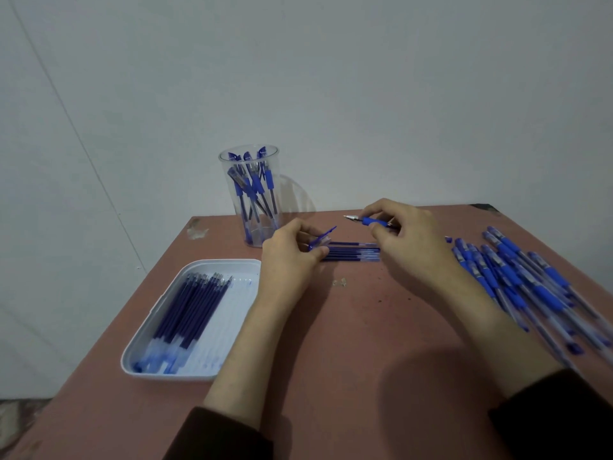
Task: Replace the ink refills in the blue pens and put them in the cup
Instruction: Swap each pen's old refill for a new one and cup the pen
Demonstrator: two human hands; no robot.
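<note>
Clear glossy plastic cup (249,197); smooth white plastic tray (195,267); matt, scuffed reddish bench (365,327); pens (517,277) of clear plastic with rubbery blue grips.

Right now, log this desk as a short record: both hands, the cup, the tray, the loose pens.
left hand: pinches a capped pen barrel
right hand: pinches the front piece, blue grip, metal tip pointing left
loose refills: lying on the table between the hands
cup: clear, upright, near the far edge, blue pens inside
tray: white, left of the hands, holds a row of refills
pen pile: on the table, right of the right hand
</note>
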